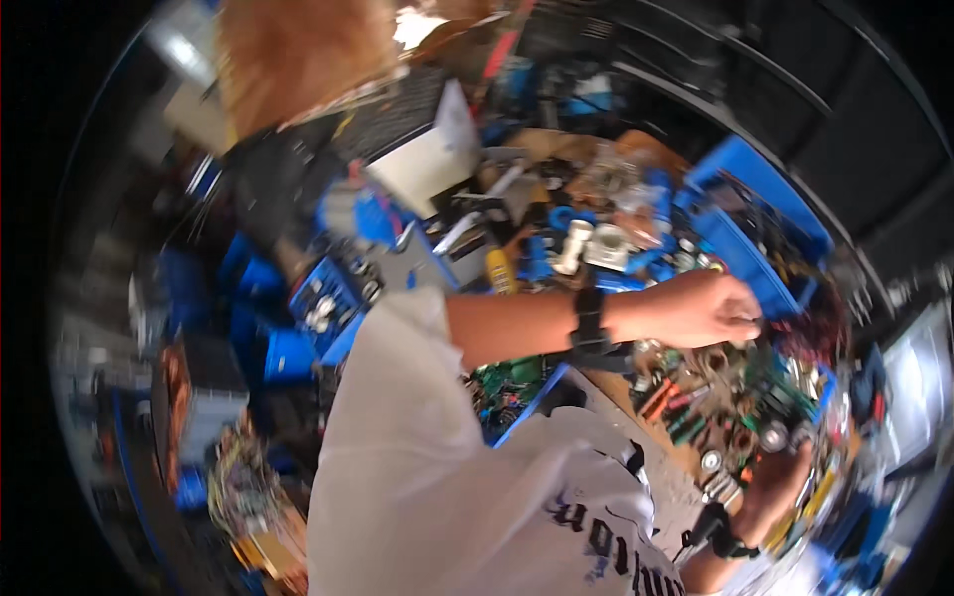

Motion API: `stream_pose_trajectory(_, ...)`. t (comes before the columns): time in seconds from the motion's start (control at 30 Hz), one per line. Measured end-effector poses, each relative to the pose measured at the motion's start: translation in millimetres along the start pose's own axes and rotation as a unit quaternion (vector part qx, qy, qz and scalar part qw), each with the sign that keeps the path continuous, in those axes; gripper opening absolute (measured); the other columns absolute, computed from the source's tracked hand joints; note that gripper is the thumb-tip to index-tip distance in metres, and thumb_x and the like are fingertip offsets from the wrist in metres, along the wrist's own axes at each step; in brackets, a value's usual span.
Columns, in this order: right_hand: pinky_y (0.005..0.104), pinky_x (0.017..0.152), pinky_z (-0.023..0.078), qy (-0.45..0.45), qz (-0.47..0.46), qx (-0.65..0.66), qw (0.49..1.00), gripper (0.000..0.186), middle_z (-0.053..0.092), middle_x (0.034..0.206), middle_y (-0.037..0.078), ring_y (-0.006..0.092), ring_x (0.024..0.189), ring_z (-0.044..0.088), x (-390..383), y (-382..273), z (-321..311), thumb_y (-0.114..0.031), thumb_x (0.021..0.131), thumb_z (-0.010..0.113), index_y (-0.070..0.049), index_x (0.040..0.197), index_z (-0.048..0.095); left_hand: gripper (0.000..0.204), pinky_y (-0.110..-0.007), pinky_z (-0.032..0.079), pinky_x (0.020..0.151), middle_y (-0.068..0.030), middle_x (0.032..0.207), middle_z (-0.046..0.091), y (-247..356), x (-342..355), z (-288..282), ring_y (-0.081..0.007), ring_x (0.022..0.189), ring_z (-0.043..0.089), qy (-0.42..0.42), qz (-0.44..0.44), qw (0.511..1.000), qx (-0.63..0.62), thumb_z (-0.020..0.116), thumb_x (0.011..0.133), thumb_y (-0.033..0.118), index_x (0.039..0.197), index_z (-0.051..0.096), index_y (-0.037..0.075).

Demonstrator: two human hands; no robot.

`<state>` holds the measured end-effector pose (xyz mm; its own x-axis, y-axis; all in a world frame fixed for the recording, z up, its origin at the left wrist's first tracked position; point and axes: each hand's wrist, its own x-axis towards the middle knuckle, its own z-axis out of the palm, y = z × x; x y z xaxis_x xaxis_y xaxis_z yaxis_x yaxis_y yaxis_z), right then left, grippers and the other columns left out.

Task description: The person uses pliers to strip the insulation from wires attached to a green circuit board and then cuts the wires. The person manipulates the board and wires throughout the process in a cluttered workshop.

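Head view: a round, silver-coloured metal piece (773, 435) lies in a heap of mixed metal, green and orange hardware (720, 382) on a brown wooden table (608, 385), out from its edge nearest the body. The right hand (777, 489) reaches low beside it; blur hides whether its fingers grip anything. Over the heap, the left arm stretches out straight, the left hand (686, 308) bent into a loose fist, fingers together; I cannot tell whether they clamp something. Beyond it, toward the table's far edge, a rectangular blue plastic bin (747, 260) holds dark, tangled parts. Below the left forearm, a blue-rimmed tray (533, 405) contains green pieces.
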<state>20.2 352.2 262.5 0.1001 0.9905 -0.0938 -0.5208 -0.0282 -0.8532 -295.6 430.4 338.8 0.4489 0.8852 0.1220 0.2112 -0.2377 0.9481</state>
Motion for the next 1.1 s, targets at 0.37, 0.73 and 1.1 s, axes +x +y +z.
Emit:
stream_pose_trajectory(0.37,0.0414,0.096,0.046,-0.094,-0.015,-0.044,0.994,0.045,0.062,0.119,0.014,0.0247,0.11,0.058,23.4,-1.4,64.9,-0.026,0.09,0.063,0.003,0.124,0.055,0.019,-0.027,0.052,0.074,-0.0058,0.093,0.065,-69.0,-155.5,50.5,-0.014,0.081,0.064,0.509,-0.043,0.836,-0.202,0.058,0.095,0.011,0.111,0.058,0.002)
stream_pose_trajectory(0.73,0.0338,0.089,0.049,-0.193,-0.068,-0.192,0.96,0.045,0.064,0.11,0.01,0.0195,0.104,0.059,6.5,14.9,145.7,-0.003,0.077,0.074,0.001,0.119,0.06,0.06,-0.044,0.038,0.106,-0.0145,0.147,0.033,-0.6,-118.8,51.8,-0.0266,0.134,0.036,0.302,-0.017,0.907,-0.293,0.05,0.099,0.024,0.148,0.023,0.004)
stream_pose_trajectory(1.1,0.0408,0.09,0.046,-0.247,-0.323,-0.476,0.78,0.057,0.056,0.123,0.013,0.0312,0.11,0.054,-24.8,-14.0,134.3,-0.01,0.064,0.081,-0.005,0.117,0.062,0.091,-0.041,0.036,0.108,-0.0118,0.141,0.04,4.1,-57.3,97.1,-0.026,0.132,0.04,0.141,0.0,0.832,-0.537,0.065,0.089,0.042,0.152,0.011,0.005)
